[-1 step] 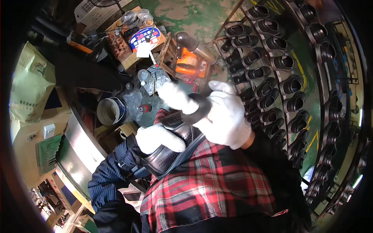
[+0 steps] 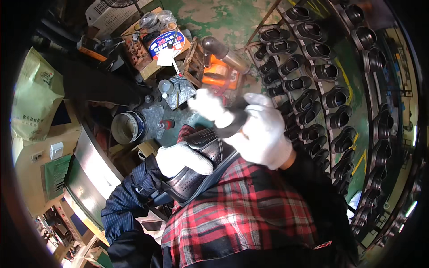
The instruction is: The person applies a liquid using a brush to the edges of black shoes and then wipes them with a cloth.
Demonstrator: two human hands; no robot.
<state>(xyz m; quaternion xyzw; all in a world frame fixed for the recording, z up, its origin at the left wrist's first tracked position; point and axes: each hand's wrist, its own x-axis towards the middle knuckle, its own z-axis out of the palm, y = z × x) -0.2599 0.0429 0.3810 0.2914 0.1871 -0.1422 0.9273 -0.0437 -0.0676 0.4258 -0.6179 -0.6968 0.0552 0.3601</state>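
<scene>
A black leather shoe [image 2: 183, 181] with rows of small holes lies tilted over my lap. My left hand [image 2: 178, 161], in a white knitted glove, is closed on it, the fingers lying across its upper. Above the shoe's far right side, my white-gloved right hand [image 2: 263, 134] is closed on a dark piece with a blurred white end [image 2: 208, 105]. Motion smears that piece, so its kind cannot be made out. Its dark part passes close to the shoe's edge; whether they touch is unclear. A red and black plaid apron [image 2: 237, 210] covers my lap.
Racks of black shoes [image 2: 337, 96] stand along the right. Ahead are an orange machine [image 2: 219, 73] and a cluttered small table [image 2: 149, 69]. A white bucket [image 2: 127, 129] and a small red bottle [image 2: 166, 124] stand at the left, beyond a metal-topped bench [image 2: 91, 165].
My right hand and the white-ended piece have shifted slightly to the right. My left hand and the shoe have stayed in place.
</scene>
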